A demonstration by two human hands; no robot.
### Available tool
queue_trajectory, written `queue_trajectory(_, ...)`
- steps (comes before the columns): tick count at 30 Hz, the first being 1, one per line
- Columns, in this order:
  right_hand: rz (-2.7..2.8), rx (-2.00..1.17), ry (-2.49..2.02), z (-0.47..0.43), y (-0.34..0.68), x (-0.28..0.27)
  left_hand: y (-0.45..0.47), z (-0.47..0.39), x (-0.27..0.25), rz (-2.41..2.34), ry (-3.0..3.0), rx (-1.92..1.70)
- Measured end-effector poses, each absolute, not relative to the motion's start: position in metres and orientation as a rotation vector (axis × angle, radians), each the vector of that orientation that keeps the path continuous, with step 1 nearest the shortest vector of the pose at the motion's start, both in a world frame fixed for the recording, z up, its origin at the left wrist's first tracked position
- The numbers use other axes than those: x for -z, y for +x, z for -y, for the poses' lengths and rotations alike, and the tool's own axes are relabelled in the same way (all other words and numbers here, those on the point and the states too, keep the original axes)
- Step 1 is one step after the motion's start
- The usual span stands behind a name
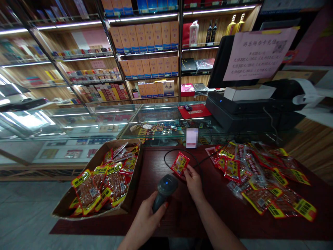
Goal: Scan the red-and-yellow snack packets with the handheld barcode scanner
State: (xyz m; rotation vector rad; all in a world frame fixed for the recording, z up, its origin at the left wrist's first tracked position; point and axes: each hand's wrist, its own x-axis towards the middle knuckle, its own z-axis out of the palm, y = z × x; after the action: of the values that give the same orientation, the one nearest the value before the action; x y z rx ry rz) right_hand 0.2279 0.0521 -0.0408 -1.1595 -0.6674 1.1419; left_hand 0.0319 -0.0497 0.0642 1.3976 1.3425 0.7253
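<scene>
Nearest to us, the left hand (pixel 149 215) is wrapped around the handle of a scanner (pixel 168 185), fingers and thumb closed on it and the head turned up and away from us. If that grip slackens, we think the heavy-looking head could tip and knock the wood. Just beyond, the right hand (pixel 193 181) is nearly closed, pinching a small red packet (pixel 180 164) by its lower right corner above the dark red table (pixel 152 159). We cannot tell whether the packet's lower edge touches the wood. With only a corner held, the slick wrapper could slide or swing out of the fingertips; its shine could also throw glare back at the scanner, or a fold could bend whatever is printed there.

The black cable (pixel 179 149) loops around behind the packet — a tug on it could snag the packet or drag at the loose pile of packets (pixel 232 170) to our right, whose outer ones lie near enough to slide. To our left, the cardboard box (pixel 134 182) is heaped to its rim, so a bump might spill some. Farther off, on the glass counter (pixel 161 113), the mouse (pixel 187 108) sits well apart — little risk there.
</scene>
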Motion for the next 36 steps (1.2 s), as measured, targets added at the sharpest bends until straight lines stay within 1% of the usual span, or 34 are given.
queue_trajectory(10,0.662,-1.15,-1.169,-0.054,0.227,0.043,0.031,0.049,-0.062,-1.351,1.43,-0.685)
queue_trajectory(18,0.635,-1.137,-1.181,-0.053,0.228,0.04,0.033,0.05,-0.068,-1.334,1.365,-0.728)
queue_trajectory(21,0.609,-1.134,-1.182,-0.052,0.228,0.038,0.032,0.047,-0.057,-1.287,1.252,-0.771)
queue_trajectory(26,0.548,-1.143,-1.149,-0.049,0.235,0.03,0.024,0.038,-0.02,-1.14,0.887,-0.921)
queue_trajectory(29,0.52,-1.157,-1.122,-0.045,0.241,0.018,0.019,0.035,-0.006,-1.046,0.723,-1.015)
queue_trajectory(32,0.589,-1.233,-1.091,-0.045,0.234,-0.005,0.014,0.033,-0.001,-0.945,0.657,-1.088)
queue_trajectory(36,0.9,-1.425,-0.98,-0.052,0.177,-0.053,0.009,0.034,0.001,-0.914,0.602,-1.146)
